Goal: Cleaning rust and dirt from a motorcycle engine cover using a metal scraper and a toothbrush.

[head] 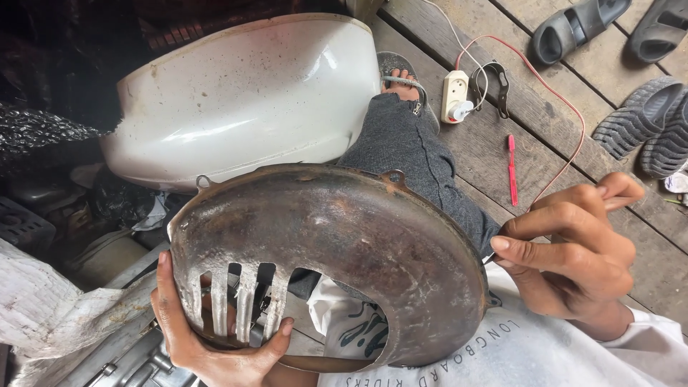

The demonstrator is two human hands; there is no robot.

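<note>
Near, at the bottom left: left hand (215, 344) cupped under the rusty metal cover (337, 258), fingers curled around its slotted edge, thumb hooked on the lower rim. A tight grip, pressed on the metal. Cover held up over the lap, domed side up, above the white shirt (502, 351).

Near, at the right: right hand (573, 251) touching the cover's right rim, fingertips pinching something thin there (too small to tell what).

Could go wrong, as a guess: sharp, rusty slot bars right against the left fingers, so a slip could scratch or cut. Heavy-looking cover held mostly by one hand; a tilt to the right could drop it on the knee in the grey trousers (408, 150). Rust flakes could fall on the shirt.

Room to move: tight on the left, with engine parts (129, 365) and a white cloth (43, 315) just beside the left hand. Farther back, a big white curved panel (244, 93) near the cover's far rim, so little space to lift away from the body. More open on the right: wooden floor (631, 244), with a pink pen-like tool (512, 170), a red wire (552, 86), a white plug block (456, 97) and dark sandals (573, 29) lying farther off.
</note>
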